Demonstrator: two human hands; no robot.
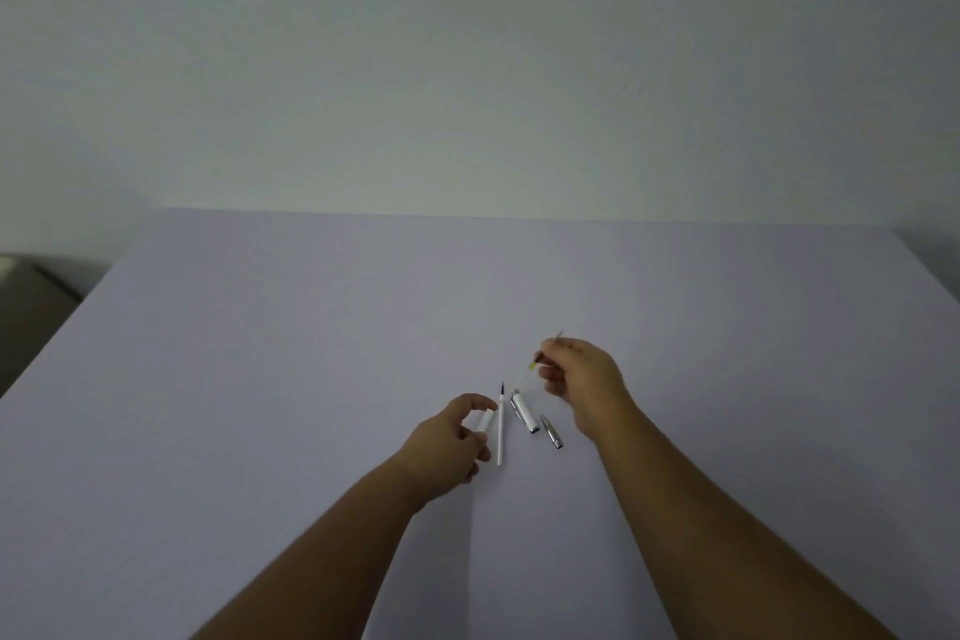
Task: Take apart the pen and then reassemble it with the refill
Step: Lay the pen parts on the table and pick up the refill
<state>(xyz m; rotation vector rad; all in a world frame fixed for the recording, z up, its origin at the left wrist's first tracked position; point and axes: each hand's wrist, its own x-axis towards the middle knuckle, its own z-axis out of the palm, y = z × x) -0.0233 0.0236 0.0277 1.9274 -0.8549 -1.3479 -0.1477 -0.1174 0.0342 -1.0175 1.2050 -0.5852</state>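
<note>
The pen lies in parts on a pale lilac table (311, 379). My left hand (447, 442) holds a short white barrel piece (487, 420) between thumb and fingers. Just right of it a long white refill (501, 426) with a dark tip lies flat. Further right rest a white cap section with a metal clip (523, 411) and a small silver tip cone (551, 430). My right hand (584, 379) pinches a thin clear refill (529, 369) with a yellowish band, slanted down toward the cap section.
The table's far edge meets a plain pale wall (467, 68). Its left edge drops off beside a dim grey object (31, 296) on the floor. Both my forearms reach in from the bottom of the view.
</note>
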